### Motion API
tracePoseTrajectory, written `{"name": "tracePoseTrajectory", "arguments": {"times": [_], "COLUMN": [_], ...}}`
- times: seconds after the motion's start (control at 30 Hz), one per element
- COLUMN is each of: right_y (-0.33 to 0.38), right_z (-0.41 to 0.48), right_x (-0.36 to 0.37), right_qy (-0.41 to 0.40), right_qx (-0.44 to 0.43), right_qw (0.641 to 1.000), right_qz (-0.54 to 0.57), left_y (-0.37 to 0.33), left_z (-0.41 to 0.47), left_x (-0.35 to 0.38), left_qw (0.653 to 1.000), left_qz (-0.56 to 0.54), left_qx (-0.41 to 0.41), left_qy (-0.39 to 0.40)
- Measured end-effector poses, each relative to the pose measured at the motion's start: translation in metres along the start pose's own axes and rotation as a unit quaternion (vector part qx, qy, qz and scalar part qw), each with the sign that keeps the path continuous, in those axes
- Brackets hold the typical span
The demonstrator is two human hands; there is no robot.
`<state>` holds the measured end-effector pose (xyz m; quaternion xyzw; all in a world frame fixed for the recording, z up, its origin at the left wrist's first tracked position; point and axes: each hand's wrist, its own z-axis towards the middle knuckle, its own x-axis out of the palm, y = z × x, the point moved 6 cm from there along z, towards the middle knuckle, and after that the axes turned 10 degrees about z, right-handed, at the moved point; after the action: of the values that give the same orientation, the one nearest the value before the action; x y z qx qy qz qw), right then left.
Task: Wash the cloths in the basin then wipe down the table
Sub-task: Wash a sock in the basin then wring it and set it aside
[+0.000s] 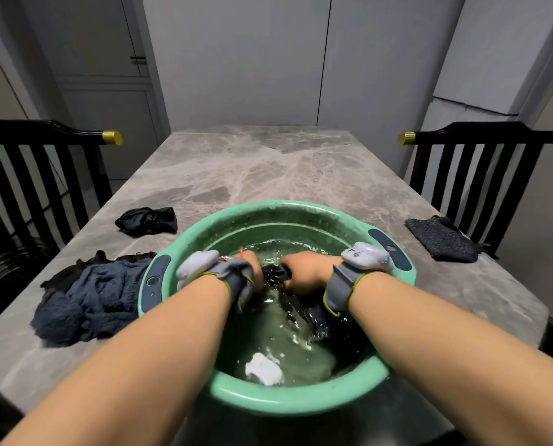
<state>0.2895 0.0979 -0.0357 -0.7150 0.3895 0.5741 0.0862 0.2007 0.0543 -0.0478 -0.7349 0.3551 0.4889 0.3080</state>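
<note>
Forearms reach into the green basin (285, 403) at the near edge of the tabletop (268, 169). It holds water and a black cloth (276, 275), which the left hand (252, 268) and right hand (304, 272) both clench. A blue towel (85, 300) lies against the basin's left side.

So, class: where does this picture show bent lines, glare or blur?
Head view: the wide lens tilts the right-hand chair and the left cupboard door. Head view: a white patch on the water in the basin may be glare or foam. Head view: the dark cloth looks smeared.
</note>
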Motion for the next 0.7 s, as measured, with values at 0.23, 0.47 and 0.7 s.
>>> {"name": "tracePoseTrajectory", "arguments": {"times": [0.23, 0.47, 0.7], "right_y": [-0.018, -0.001, 0.015], "right_z": [0.012, 0.009, -0.002], "right_x": [-0.023, -0.044, -0.048], "right_qy": [-0.076, -0.133, -0.299], "right_qx": [0.058, -0.066, -0.099], "right_qw": [0.936, 0.662, 0.822], "right_qz": [0.338, 0.734, 0.474], "left_y": [-0.004, -0.003, -0.009], "left_z": [0.002, -0.001, -0.015], "left_x": [-0.013, -0.042, -0.056], "left_qw": [0.985, 0.879, 0.876], "left_qz": [-0.167, -0.461, -0.433], "left_qx": [-0.037, -0.007, -0.044], "left_qy": [-0.014, -0.123, -0.208]}}
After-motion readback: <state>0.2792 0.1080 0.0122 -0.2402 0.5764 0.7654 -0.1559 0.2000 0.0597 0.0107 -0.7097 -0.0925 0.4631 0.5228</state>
